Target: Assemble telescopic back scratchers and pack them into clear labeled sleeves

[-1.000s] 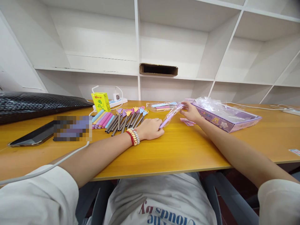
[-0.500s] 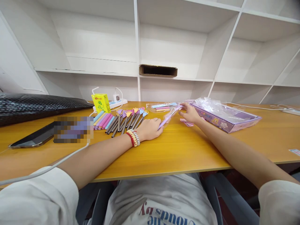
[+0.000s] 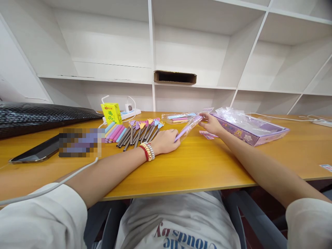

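Note:
A purple pen (image 3: pixel 184 131) in a clear plastic sleeve slants between my two hands over the table. My left hand (image 3: pixel 167 141) is closed around its lower end. At the upper end, the fingers of my right hand (image 3: pixel 209 124) pinch the sleeve. Left of my left hand lie several dark tubes with hand-shaped tops (image 3: pixel 141 133), and beside them a stack of pastel pens (image 3: pixel 116 133). Behind the held pen is a clear packet of coloured pens (image 3: pixel 178 118). Small pink cards (image 3: pixel 207 135) lie below my right hand.
A purple box (image 3: pixel 255 136) holding clear plastic wrappers (image 3: pixel 229 116) stands at the right. A yellow drink carton (image 3: pixel 112 113), a power strip (image 3: pixel 131 113), a phone (image 3: pixel 38 152) and a white cable (image 3: pixel 85 168) are at the left. White shelves hold a cardboard box (image 3: pixel 175 77).
The purple pen has shifted slightly up inside its sleeve, towards my right hand. Both hands have stayed almost in place.

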### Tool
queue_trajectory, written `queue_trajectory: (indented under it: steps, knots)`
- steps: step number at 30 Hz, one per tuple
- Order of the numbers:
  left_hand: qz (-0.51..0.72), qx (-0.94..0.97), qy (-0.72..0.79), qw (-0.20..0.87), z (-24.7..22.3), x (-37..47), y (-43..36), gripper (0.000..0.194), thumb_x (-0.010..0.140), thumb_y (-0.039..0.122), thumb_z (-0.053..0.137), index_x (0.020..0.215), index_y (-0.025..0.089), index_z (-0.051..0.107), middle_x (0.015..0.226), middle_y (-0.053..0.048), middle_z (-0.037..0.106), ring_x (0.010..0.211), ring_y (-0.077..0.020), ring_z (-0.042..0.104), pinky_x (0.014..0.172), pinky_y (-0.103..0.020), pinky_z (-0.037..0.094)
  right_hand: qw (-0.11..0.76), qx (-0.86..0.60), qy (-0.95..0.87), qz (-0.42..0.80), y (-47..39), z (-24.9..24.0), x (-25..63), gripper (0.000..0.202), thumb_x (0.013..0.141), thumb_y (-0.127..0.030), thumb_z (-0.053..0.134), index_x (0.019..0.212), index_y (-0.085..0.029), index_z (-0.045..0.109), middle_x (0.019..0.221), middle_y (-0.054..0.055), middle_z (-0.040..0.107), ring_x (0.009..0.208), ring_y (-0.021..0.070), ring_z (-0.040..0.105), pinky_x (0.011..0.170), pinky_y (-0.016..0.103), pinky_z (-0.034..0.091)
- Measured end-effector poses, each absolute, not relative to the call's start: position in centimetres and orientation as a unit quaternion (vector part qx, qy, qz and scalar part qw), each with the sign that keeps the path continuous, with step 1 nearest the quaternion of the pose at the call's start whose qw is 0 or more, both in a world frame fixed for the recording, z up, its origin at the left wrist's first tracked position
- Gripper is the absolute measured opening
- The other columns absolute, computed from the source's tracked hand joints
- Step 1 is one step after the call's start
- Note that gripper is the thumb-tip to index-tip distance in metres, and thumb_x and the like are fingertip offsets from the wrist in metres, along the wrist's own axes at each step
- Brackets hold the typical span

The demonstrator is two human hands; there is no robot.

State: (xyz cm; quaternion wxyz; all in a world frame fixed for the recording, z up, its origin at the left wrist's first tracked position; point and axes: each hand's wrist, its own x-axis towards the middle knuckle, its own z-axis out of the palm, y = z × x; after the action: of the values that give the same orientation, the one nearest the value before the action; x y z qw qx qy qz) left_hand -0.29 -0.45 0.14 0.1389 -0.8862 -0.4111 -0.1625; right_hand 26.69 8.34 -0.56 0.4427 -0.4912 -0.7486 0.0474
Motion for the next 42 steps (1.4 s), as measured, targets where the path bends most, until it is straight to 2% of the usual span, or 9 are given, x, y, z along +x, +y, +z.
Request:
queue_trajectory:
  steps: [7,16,31,36,42]
  knots:
    - [-0.15,-0.881,-0.425,0.144,0.6,-0.1,-0.9,0.026,0.082,0.036,0.037,0.079,0.017,0.055,0.08,-0.007,0.063,0.069,-0.0201,0.058,0.061,-0.032,0.041,0.43,-0.468,-0.771,0.04,7.9,-0.4,26.3,0.044,0.07,-0.022,0.057,0.114,-0.018,0.053,0.11,0.005,0.06,0.094,0.0189,0.059,0.089,0.037,0.046]
    - [-0.137,-0.888,-0.412,0.149,0.5,-0.1,-0.9,0.031,0.083,0.037,0.035,0.078,0.016,0.057,0.078,-0.007,0.063,0.067,-0.0195,0.058,0.061,-0.031,0.041,0.434,-0.475,-0.763,0.061,8.2,-0.5,26.7,0.043,0.07,-0.021,0.058,0.112,-0.016,0.053,0.106,0.006,0.062,0.096,0.0182,0.059,0.091,0.036,0.044]
    - [-0.174,-0.894,-0.374,0.174,0.6,-0.4,-1.0,0.025,0.079,0.033,0.039,0.073,0.016,0.056,0.073,-0.006,0.061,0.063,-0.0184,0.056,0.058,-0.031,0.039,0.463,-0.588,-0.663,0.02,8.7,0.6,28.6,0.05,0.067,-0.027,0.06,0.114,-0.012,0.053,0.099,0.01,0.062,0.086,0.0221,0.059,0.083,0.039,0.046]
    - [-0.183,-0.899,-0.359,0.173,0.7,-0.4,-1.2,0.023,0.077,0.033,0.042,0.071,0.016,0.056,0.072,-0.005,0.061,0.06,-0.017,0.055,0.058,-0.03,0.038,0.491,-0.602,-0.63,0.024,9.4,0.5,29.8,0.052,0.063,-0.02,0.059,0.114,-0.013,0.053,0.106,0.009,0.061,0.088,0.0208,0.059,0.086,0.037,0.045]
    - [-0.189,-0.906,-0.338,0.17,0.6,-0.4,-1.2,0.021,0.074,0.033,0.044,0.067,0.017,0.055,0.069,-0.004,0.059,0.058,-0.0157,0.052,0.055,-0.028,0.037,0.489,-0.625,-0.609,0.014,9.5,0.5,30.8,0.052,0.061,-0.015,0.052,0.113,-0.014,0.053,0.103,0.009,0.061,0.092,0.0217,0.057,0.085,0.036,0.045]
